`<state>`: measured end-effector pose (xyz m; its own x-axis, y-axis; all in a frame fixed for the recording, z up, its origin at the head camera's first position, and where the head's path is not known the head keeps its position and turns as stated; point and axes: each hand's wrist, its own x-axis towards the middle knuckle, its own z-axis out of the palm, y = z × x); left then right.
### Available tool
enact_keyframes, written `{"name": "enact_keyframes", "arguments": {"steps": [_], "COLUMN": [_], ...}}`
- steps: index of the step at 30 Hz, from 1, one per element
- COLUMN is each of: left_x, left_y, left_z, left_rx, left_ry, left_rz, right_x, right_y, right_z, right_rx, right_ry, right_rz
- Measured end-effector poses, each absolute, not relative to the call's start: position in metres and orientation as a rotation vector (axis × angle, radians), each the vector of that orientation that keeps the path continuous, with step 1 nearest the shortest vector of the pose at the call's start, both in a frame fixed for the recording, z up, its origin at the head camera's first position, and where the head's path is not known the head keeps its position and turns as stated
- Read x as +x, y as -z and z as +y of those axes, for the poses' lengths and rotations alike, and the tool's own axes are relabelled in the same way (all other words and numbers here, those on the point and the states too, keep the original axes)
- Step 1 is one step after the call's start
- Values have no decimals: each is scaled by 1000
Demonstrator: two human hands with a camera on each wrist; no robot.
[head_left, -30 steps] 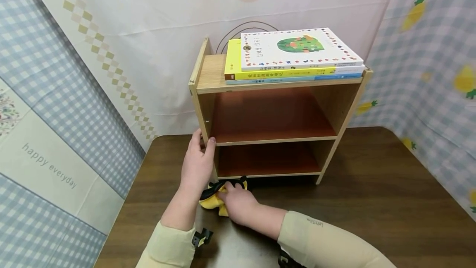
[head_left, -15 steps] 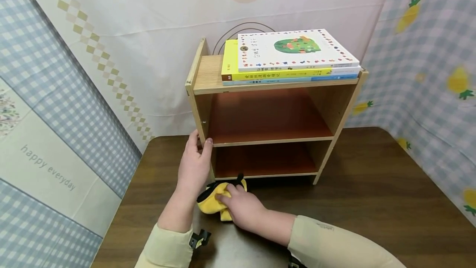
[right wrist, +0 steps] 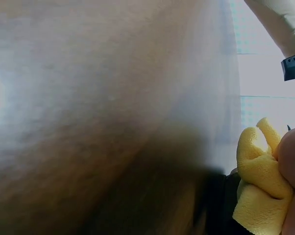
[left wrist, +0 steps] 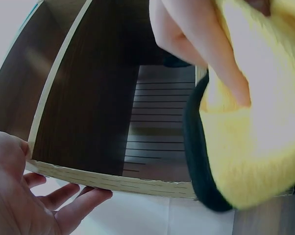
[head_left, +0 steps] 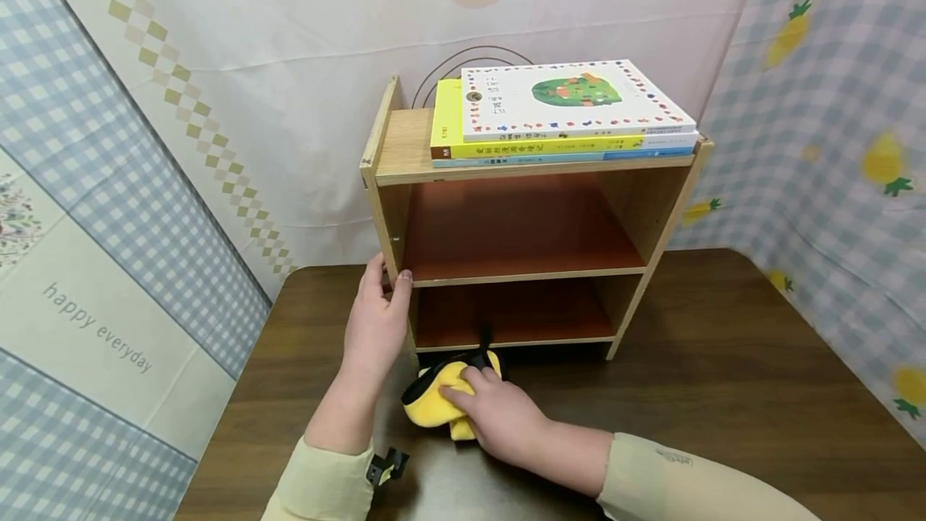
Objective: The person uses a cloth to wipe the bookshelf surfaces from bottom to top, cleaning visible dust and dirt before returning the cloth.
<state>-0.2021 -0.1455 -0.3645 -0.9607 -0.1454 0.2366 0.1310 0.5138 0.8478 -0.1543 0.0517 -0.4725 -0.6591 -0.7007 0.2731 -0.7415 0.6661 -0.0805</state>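
Yellow cloth [head_left: 437,402], likely soft and light, best held by bunched folds, is grasped by the right hand [head_left: 506,418] at seven o'clock from the shelf [head_left: 528,275]; at eight, the left panel [head_left: 385,223] is gripped by the left hand [head_left: 378,330].

Yellow cloth [head_left: 436,402] partly hidden, sleeves [head_left: 325,479] cut off

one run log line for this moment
left hand: grips shelf side | right hand: holds yellow cloth in front of shelf | books: stacked on shelf top
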Motion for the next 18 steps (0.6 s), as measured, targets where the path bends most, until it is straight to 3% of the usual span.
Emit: {"name": "enact_keyframes", "arguments": {"steps": [18], "left_x": [-200], "left_y": [362], "left_z": [-145], "left_rx": [30], "left_ry": [1428], "left_rz": [-2500], "right_x": [-135], "right_y": [456], "right_z": [92], "right_rx": [1181], "right_ry": [-349], "right_rz": [-2505]}}
